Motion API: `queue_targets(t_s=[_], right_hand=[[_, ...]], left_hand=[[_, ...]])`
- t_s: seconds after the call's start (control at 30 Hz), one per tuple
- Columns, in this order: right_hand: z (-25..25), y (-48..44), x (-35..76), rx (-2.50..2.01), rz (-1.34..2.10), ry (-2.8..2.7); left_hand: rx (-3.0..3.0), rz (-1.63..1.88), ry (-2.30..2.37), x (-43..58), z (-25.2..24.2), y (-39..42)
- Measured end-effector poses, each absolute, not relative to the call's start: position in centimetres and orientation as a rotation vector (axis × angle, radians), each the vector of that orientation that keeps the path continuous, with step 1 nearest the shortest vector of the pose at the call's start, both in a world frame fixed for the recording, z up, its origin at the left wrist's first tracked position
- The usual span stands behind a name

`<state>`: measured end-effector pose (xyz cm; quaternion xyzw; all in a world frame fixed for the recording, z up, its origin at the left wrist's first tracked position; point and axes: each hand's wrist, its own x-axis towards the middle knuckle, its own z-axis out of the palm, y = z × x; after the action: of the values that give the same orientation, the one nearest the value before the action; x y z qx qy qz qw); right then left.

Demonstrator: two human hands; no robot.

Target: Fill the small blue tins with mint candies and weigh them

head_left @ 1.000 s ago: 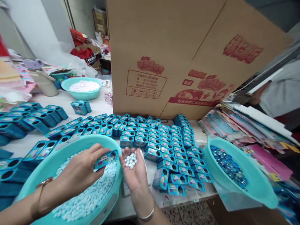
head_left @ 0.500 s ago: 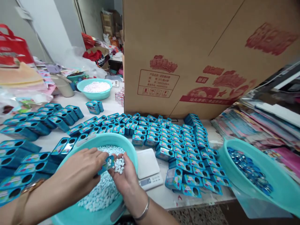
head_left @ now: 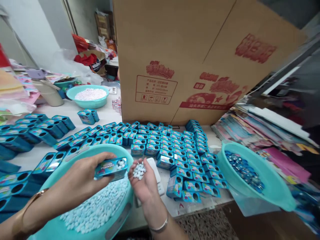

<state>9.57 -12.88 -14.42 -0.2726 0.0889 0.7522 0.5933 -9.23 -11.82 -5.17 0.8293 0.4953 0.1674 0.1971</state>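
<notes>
My left hand (head_left: 86,175) is wrapped round a small blue candy tin (head_left: 106,168) over the big turquoise basin. White candies show in the tin's round hole, which faces right. Cupped palm up, my right hand (head_left: 146,186) holds a small heap of white candies (head_left: 139,170) just right of the tin, with a narrow gap between them. Below, the turquoise basin (head_left: 128,196) is filled with loose pale blue and white candies (head_left: 100,205). A white kitchen scale (head_left: 154,168) lies partly hidden behind my right hand.
Many blue tins (head_left: 178,153) stand in rows on the table, with more at the left (head_left: 21,180). A tall cardboard box (head_left: 160,43) rises behind them. At right sits a turquoise basin (head_left: 272,180) of shiny blue lids; a bowl of white candies (head_left: 87,104) stands at the back left.
The tin has moved apart from my right palm and now lies more level, its printed side showing. My right hand has shifted right, over the scale. The view has turned slightly right.
</notes>
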Motion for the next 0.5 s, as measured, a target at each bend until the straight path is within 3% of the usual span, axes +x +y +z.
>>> queue_targets(t_s=[0.13,0.37,0.5], right_hand=[[-12.5,-13.9,17.3,-0.466,1.510,0.224],[-13.0,-16.8,24.7,-0.346,1.309,0.177],[-13.6,-17.4,25.2,-0.345,1.326,0.173]], left_hand=[[2.182,0.668,1.266,-3.7,-5.8,-10.9],[2.313,0.461,1.218,3.8,-15.2,-9.3],[2.379,0.386,1.262,4.0,-16.5,-9.4]])
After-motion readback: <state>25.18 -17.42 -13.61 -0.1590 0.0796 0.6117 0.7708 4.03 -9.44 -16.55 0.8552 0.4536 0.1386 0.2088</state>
